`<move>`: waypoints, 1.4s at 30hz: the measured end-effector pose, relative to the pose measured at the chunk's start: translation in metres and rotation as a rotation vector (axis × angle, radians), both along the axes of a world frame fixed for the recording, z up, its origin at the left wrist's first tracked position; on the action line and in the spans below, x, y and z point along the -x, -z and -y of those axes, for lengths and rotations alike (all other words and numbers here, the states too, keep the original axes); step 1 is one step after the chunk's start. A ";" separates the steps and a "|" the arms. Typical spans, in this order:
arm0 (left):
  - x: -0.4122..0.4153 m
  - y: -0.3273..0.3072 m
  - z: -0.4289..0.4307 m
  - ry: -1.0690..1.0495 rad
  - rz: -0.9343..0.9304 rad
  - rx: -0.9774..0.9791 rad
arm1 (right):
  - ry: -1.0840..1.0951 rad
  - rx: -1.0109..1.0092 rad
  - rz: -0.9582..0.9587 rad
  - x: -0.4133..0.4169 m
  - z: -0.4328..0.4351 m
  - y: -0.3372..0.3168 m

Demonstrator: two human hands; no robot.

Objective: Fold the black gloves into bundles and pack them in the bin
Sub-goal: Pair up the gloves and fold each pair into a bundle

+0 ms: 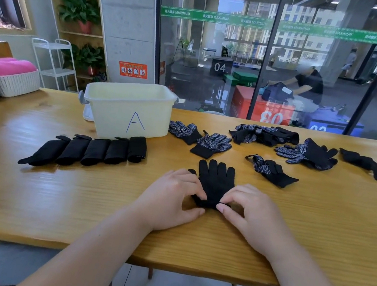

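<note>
A black glove (216,179) lies flat on the surface (52,196) just before the person, cuff nearest. The fingers of the left hand (169,198) and right hand (252,213) pinch the cuff's two corners; the knit looks light, soft and limp, so it should roll best from this cuff hold. Counted outward: five folded bundles (93,153) in a row at the left, one bin (129,109) marked A behind them, and six clusters of loose gloves (214,144) to the right, whose overlaps prevent an exact count.
</note>
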State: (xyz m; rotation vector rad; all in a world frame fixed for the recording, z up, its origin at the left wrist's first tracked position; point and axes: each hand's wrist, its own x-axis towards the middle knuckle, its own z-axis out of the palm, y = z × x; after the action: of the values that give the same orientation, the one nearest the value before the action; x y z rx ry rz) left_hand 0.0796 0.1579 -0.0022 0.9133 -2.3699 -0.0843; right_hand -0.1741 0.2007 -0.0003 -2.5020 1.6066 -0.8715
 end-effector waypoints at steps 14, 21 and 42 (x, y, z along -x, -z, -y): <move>-0.004 0.004 0.005 -0.074 -0.188 -0.158 | 0.153 -0.126 0.195 0.003 -0.002 -0.002; -0.003 0.002 0.006 -0.081 -0.197 -0.283 | 0.152 -0.166 0.255 -0.004 0.002 -0.004; 0.001 0.002 0.004 -0.153 0.148 0.045 | 0.119 -0.031 -0.177 -0.006 -0.002 -0.003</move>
State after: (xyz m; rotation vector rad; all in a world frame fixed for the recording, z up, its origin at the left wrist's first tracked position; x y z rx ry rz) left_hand 0.0784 0.1535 -0.0046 1.1099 -2.4160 0.1000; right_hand -0.1679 0.2029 0.0025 -2.5486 1.8229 -0.6449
